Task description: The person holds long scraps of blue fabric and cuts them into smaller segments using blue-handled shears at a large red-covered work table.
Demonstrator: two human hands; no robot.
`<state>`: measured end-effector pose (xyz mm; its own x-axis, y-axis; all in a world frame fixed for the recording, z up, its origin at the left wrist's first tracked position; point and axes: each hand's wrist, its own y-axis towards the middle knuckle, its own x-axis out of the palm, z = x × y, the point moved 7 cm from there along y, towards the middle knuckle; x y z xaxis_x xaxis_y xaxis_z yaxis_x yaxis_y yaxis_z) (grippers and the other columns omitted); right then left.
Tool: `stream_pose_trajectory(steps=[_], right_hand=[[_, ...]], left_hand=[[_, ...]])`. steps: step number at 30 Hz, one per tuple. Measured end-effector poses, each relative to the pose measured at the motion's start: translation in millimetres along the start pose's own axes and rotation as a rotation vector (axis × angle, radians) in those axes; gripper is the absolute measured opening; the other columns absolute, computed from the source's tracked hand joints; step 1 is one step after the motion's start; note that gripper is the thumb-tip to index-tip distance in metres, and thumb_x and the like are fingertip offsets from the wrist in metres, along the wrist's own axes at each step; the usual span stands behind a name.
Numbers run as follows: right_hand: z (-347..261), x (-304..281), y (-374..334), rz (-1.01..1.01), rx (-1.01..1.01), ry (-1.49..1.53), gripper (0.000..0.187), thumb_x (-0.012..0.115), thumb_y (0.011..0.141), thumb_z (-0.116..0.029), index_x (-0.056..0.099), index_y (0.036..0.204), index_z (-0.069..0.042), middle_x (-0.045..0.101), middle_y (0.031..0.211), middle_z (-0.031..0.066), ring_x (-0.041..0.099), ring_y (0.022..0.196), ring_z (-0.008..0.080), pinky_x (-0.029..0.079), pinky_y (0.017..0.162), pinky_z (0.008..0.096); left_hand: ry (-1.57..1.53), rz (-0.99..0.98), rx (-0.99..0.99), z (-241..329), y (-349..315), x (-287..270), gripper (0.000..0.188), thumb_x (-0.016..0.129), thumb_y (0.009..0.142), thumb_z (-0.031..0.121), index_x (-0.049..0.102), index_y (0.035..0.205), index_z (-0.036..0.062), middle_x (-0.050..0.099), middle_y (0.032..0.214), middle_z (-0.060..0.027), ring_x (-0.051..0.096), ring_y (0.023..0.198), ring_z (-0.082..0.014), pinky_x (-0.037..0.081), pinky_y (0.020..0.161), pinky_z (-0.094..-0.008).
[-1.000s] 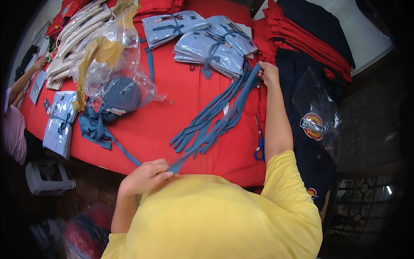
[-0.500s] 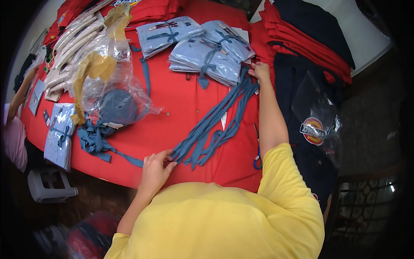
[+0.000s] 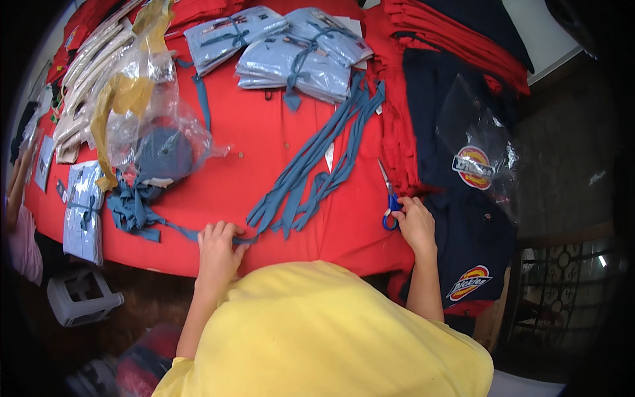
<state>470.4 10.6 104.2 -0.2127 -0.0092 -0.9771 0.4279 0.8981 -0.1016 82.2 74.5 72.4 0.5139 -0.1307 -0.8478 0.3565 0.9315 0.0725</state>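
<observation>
Several long strips of blue-grey fabric (image 3: 305, 162) lie in a slanting bundle across the red-covered table (image 3: 254, 192). At the table's near edge, my left hand (image 3: 218, 250) is closed on a strip that runs left to a tangled heap of the same fabric (image 3: 134, 210). My right hand (image 3: 418, 228) has its fingers closed at the blue handles of a pair of scissors (image 3: 390, 208), whose blades point away from me. Just how the fingers sit on the handles is partly hidden.
Tied packs of light-blue folded clothing (image 3: 297, 63) lie at the back, another pack (image 3: 83, 212) at the left. A clear plastic bag (image 3: 165, 149) covers a blue-grey roll. Red and navy garments (image 3: 456, 40) are stacked right. A co-worker's arm (image 3: 16, 182) shows far left, near a grey stool (image 3: 83, 298).
My right hand has left the far end of the strips and come back to the scissors. My left hand has shifted slightly left, staying on the strip. The whole view has moved a little.
</observation>
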Motion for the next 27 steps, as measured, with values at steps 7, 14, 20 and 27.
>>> stream_pose_trajectory(steps=[7, 14, 20, 27], right_hand=[[16, 28, -20, 0.104, 0.018, 0.045, 0.045, 0.066, 0.08, -0.017, 0.052, 0.12, -0.004, 0.06, 0.103, 0.0176, 0.057, 0.097, 0.0361, 0.046, 0.081, 0.044], [23, 37, -10, -0.19, 0.113, 0.539, 0.041, 0.065, 0.079, -0.015, 0.054, 0.117, -0.002, 0.064, 0.086, 0.0102, 0.065, 0.072, 0.023, 0.049, 0.055, 0.0301], [-71, 39, -46, -0.806, -0.128, 1.145, 0.044, 0.067, 0.079, -0.005, 0.05, 0.119, 0.002, 0.061, 0.083, 0.0083, 0.062, 0.072, 0.0134, 0.051, 0.063, 0.024], [-134, 68, -71, -1.368, -0.352, 1.047, 0.038, 0.058, 0.089, -0.023, 0.051, 0.117, 0.001, 0.058, 0.079, 0.0034, 0.053, 0.06, 0.0081, 0.042, 0.052, 0.0206]], left_hand=[[-0.006, -0.042, 0.009, -7, 0, 0, 0.024, 0.072, 0.068, 0.009, 0.061, 0.09, 0.0066, 0.056, 0.093, -0.0082, 0.051, 0.093, -0.0296, 0.038, 0.082, -0.0384], [-0.096, -0.051, 0.004, -13, -2, 2, 0.02, 0.071, 0.071, 0.01, 0.061, 0.088, 0.0058, 0.056, 0.09, -0.0083, 0.053, 0.09, -0.0285, 0.039, 0.08, -0.0386], [-0.201, -0.112, -0.045, -11, 4, 5, 0.015, 0.068, 0.078, 0.012, 0.06, 0.087, 0.0043, 0.058, 0.083, -0.0072, 0.054, 0.078, -0.0243, 0.041, 0.078, -0.0353], [-1.273, -0.037, -0.373, -31, 14, 9, 0.013, 0.061, 0.088, 0.012, 0.058, 0.091, 0.0, 0.064, 0.082, -0.0058, 0.057, 0.072, -0.0094, 0.045, 0.071, -0.0232]])
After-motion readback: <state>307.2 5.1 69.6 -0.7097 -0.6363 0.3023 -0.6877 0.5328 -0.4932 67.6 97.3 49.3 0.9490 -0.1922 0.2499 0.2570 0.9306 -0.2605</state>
